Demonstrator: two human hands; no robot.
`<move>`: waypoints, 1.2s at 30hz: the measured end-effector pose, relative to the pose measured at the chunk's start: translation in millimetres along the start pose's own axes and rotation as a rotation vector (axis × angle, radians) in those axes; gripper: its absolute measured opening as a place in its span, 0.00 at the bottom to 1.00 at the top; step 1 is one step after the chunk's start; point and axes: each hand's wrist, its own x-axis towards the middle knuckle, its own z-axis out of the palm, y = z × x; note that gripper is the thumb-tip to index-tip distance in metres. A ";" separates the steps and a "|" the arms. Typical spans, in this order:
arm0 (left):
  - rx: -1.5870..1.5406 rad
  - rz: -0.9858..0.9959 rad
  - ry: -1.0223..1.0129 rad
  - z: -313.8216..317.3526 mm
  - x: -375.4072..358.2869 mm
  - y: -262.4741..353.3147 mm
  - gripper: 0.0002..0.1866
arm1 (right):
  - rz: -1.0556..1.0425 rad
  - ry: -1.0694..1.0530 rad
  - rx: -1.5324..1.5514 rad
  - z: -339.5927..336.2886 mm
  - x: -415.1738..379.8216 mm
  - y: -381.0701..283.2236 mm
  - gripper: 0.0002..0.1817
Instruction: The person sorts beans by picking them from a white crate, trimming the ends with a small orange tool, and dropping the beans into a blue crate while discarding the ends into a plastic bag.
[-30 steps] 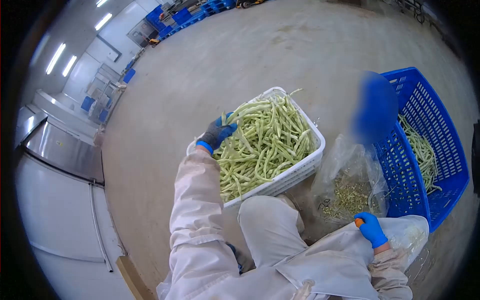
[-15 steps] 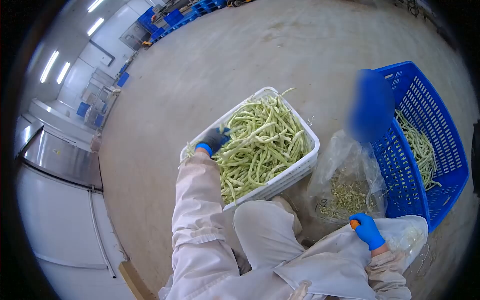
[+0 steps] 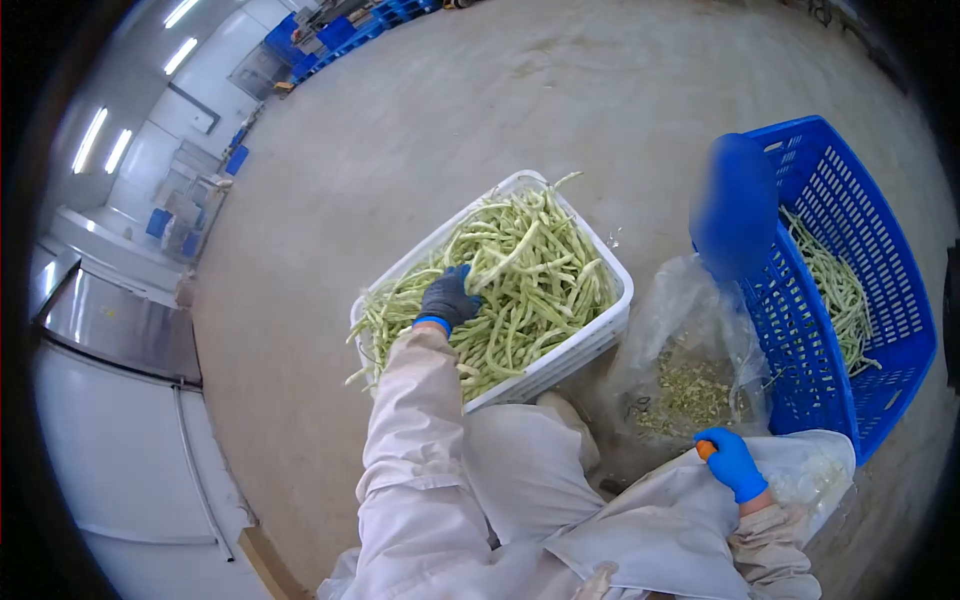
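Your L hand, in a dark gray glove w/ a blue cuff, is down on the green beans heaped in the white plastic crate, left of the heap's middle. It's touching the pile, but can't tell if it's closed on any beans or just resting, b/c the back of the glove blocks the view. Beans fill the crate approx to the rim; a few stick out over the left side & one pokes past the far corner. Crate sits on the floor in front of you, near your legs. Your R hand, in a bright blue glove, is clamped on a small orange item; only a stub shows, so can't ID it. That hand is over your lap, well apart from the white crate. Btwn the white crate & the big blue crate there's a clear plastic bag w/ chopped green trimmings in its near part. The blue crate, slotted walls, is on your right, next to your knee, w/ more beans lying inside. Blue patch by its far left corner is too blurred to make out. Wood board at bottom left, near the white wall panel.
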 end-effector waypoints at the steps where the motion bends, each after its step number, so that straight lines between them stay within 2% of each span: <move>1: -0.057 0.026 0.071 -10.9 -4.4 -8.5 0.38 | -0.026 0.013 -0.008 0.0 0.4 -3.1 0.11; 3: -0.247 0.052 0.145 -51.9 -28.1 3.3 0.30 | -0.034 0.014 0.005 0.9 1.2 -5.1 0.11; 4: -0.238 0.048 0.153 -57.6 -30.9 -3.1 0.30 | -0.033 0.014 0.010 1.8 1.3 -4.9 0.11; 6: -0.659 0.040 0.147 -70.0 -36.2 -19.5 0.26 | -0.039 0.007 0.024 3.5 1.7 0.3 0.11; 7: -0.809 0.125 0.204 -76.3 -40.7 -20.7 0.24 | -0.032 0.005 0.030 4.2 2.4 -1.3 0.11; 8: -0.804 0.134 0.217 -83.4 -43.6 -20.9 0.24 | -0.046 0.014 0.032 3.3 2.3 -5.1 0.11; 11: -1.116 0.228 0.203 -105.8 -58.3 0.2 0.23 | -0.078 0.014 0.056 -5.8 3.5 -24.7 0.12; 13: -1.221 0.322 0.163 -117.7 -69.2 25.5 0.22 | -0.307 0.116 0.170 -14.4 12.0 -52.0 0.14; 15: -1.333 0.437 0.093 -118.7 -68.6 56.8 0.22 | -0.348 0.191 0.331 -29.6 20.9 -110.1 0.18; 17: -1.521 0.489 -0.003 -121.7 -89.2 107.9 0.21 | -0.502 0.258 0.356 -48.5 25.7 -176.0 0.22; 19: -1.730 0.501 -0.173 -109.0 -100.8 152.4 0.21 | -0.730 0.309 0.305 -57.9 28.0 -224.5 0.23; 21: -1.881 0.498 -0.323 -92.0 -122.4 198.9 0.21 | -1.013 0.538 -0.019 -59.7 32.2 -255.1 0.24; 22: -1.739 0.590 -0.437 -91.7 -131.8 212.4 0.21 | -0.992 0.564 -0.036 -59.3 33.0 -255.7 0.24; 24: -1.597 0.684 -0.259 -79.8 -158.6 242.0 0.21 | -0.881 0.485 -0.312 -61.0 36.2 -243.0 0.22; 25: -1.552 0.716 -0.203 -73.2 -167.6 253.6 0.21 | -0.865 0.496 -0.328 -61.6 34.9 -232.2 0.22; 27: -2.116 0.374 -0.661 -62.5 -172.4 266.8 0.22 | -0.858 0.585 0.019 -59.1 25.6 -211.5 0.19; 31: -2.137 0.345 -0.808 -56.4 -198.5 290.9 0.26 | -0.754 0.619 0.098 -64.7 -4.2 -184.2 0.18; 33: -2.095 0.350 -0.802 -42.6 -205.1 297.3 0.27 | -0.657 0.690 -0.443 -66.5 -16.2 -175.3 0.18; 34: -2.052 0.356 -0.778 -38.8 -208.3 301.4 0.28 | -0.653 0.689 -0.448 -65.3 -21.3 -172.5 0.18; 35: -2.015 0.305 -0.660 -41.3 -217.0 308.0 0.27 | -0.643 0.658 -0.530 -62.0 -26.0 -171.4 0.18; 36: -2.015 0.304 -0.661 -35.0 -216.2 308.5 0.27 | -0.633 0.625 -0.610 -59.6 -29.3 -170.7 0.17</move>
